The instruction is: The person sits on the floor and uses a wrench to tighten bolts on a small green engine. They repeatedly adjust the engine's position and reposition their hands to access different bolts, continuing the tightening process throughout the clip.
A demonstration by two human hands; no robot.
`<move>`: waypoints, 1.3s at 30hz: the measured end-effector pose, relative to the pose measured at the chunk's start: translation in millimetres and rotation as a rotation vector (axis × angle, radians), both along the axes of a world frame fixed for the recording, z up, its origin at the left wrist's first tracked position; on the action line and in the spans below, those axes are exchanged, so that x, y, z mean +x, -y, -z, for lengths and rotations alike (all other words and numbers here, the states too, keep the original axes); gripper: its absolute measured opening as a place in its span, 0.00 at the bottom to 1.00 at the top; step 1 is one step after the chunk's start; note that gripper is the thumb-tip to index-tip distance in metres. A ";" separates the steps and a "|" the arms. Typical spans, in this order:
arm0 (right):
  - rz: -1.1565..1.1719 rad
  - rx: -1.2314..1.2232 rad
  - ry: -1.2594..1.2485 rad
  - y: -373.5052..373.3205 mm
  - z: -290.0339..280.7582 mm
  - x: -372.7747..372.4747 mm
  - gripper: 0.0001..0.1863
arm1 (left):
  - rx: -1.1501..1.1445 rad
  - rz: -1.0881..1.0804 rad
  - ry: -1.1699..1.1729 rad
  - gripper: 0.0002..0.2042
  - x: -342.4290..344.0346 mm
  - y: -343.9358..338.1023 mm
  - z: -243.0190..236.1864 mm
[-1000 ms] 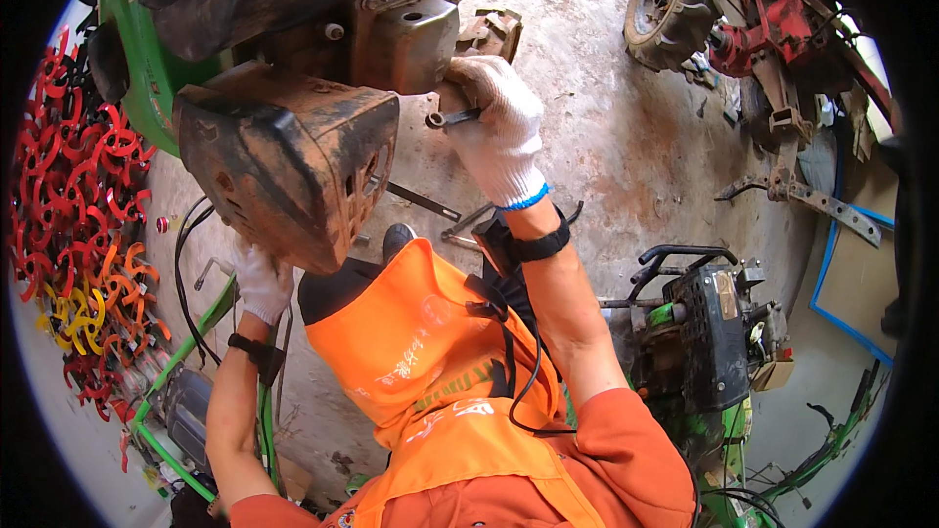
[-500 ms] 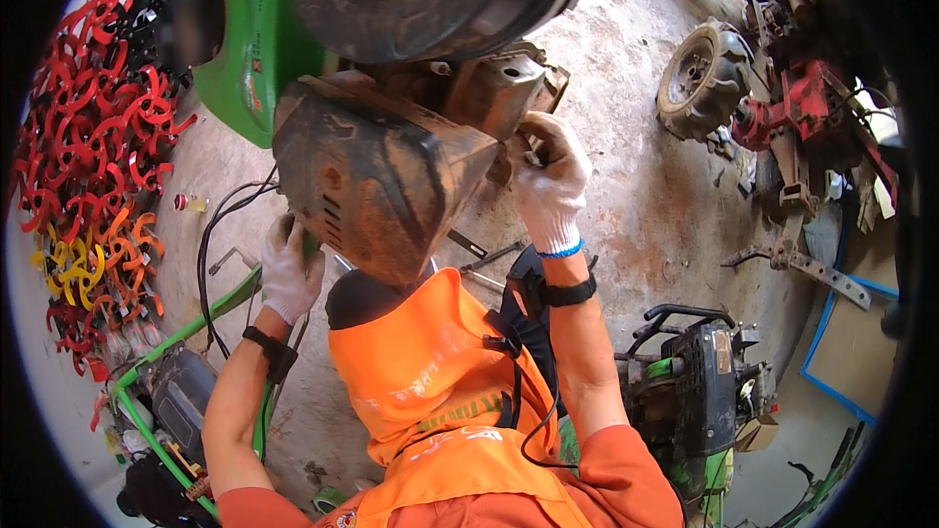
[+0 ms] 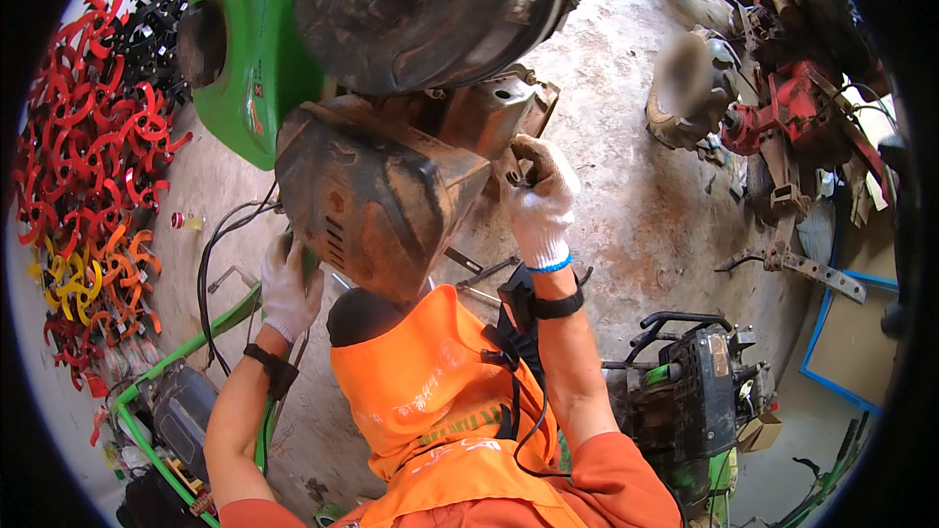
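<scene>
Right hand (image 3: 541,184), white-gloved, is holding a short grey metal wrench-like tool (image 3: 518,178) in curled fingers, at 3 o'clock of a muddy black-brown angular cover (image 3: 377,196). Tool probably handling stiff, dense; calling for mid-shank hold. Left hand (image 3: 290,284), 7–8 o'clock, is resting half-curled by a green metal bar (image 3: 233,309); grip unclear.

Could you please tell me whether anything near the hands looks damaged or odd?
Yes: the dark cover between the left hand and right hand is streaked with brown, perhaps mud or rust, which looks odd beside the cleaner green panel.
</scene>
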State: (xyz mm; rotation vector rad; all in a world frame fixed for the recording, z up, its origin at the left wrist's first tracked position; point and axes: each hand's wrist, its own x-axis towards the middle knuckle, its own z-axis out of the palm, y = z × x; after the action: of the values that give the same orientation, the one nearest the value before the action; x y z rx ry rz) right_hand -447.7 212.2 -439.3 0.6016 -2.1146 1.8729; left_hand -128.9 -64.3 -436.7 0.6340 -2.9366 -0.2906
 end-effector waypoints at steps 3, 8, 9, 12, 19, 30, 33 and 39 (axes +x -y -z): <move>0.001 0.024 -0.088 -1.7 -8.9 -2.7 0.13 | -0.012 -0.005 0.013 0.36 2.2 0.6 1.1; -0.025 -0.055 -0.053 -0.8 -19.0 0.2 0.14 | -0.027 0.003 0.019 0.36 3.8 2.5 5.0; -0.057 -0.074 0.089 0.5 -19.7 3.9 0.15 | -0.016 0.001 0.014 0.36 3.2 2.8 5.7; -0.020 -0.106 0.141 4.6 -18.7 6.8 0.16 | 0.000 0.003 0.009 0.34 2.5 3.5 5.7; 0.017 -0.006 -0.163 2.8 -13.6 -3.7 0.14 | -0.022 0.009 0.026 0.34 3.5 1.4 4.3; -0.047 -0.077 0.003 1.4 -13.8 3.3 0.11 | -0.021 -0.029 0.051 0.35 6.0 3.2 8.1; -0.071 -0.129 0.034 0.7 -12.9 2.2 0.12 | -0.040 -0.005 0.039 0.35 3.9 2.0 6.6; -0.057 -0.190 0.088 11.4 -7.4 0.7 0.12 | -0.022 -0.019 0.050 0.32 1.3 0.8 3.7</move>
State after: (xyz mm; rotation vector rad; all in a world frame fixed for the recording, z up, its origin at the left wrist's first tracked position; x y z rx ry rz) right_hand -447.0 200.8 -431.9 0.5509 -1.9580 2.1374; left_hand -127.6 -65.1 -440.4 0.6757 -2.9753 -0.2438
